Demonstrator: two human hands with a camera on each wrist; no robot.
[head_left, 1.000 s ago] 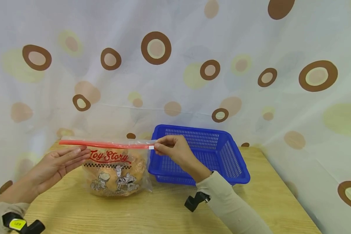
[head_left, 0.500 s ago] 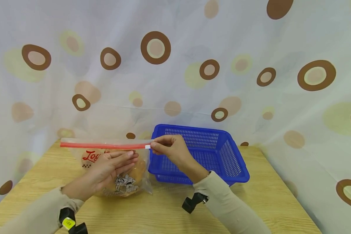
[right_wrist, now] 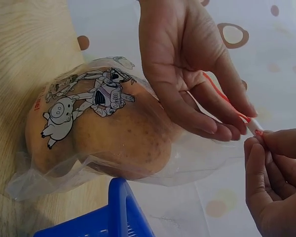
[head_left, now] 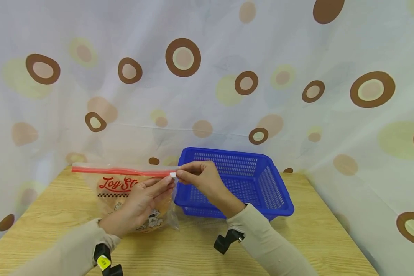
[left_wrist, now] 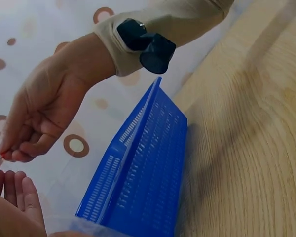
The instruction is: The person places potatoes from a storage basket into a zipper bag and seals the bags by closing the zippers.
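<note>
A clear zip bag (head_left: pixel 112 188) with a red zip strip (head_left: pixel 117 170), red lettering and cartoon prints stands on the table. Inside it are large rounded orange-brown items (right_wrist: pixel 121 140) with dark specks; their kind is unclear. At the zip's right end sits a white slider (head_left: pixel 173 174). My right hand (head_left: pixel 207 182) pinches the bag's top right corner between thumb and index finger. Reaching across the bag's front, my left hand (head_left: pixel 141 203) has thumb and index finger at the slider, pinching it in the right wrist view. Part of the print is hidden behind the left hand.
A blue perforated plastic basket (head_left: pixel 284 211) stands right of the bag, close behind my right forearm. The wooden table (head_left: pixel 179 253) meets a patterned curtain (head_left: pixel 207 96) at its back and right. Each wrist wears a black camera mount (head_left: pixel 227 241).
My left hand has moved right across the bag's front from its left side to the slider. The right hand keeps its pinch on the corner, shifting slightly left with the bag's end.
</note>
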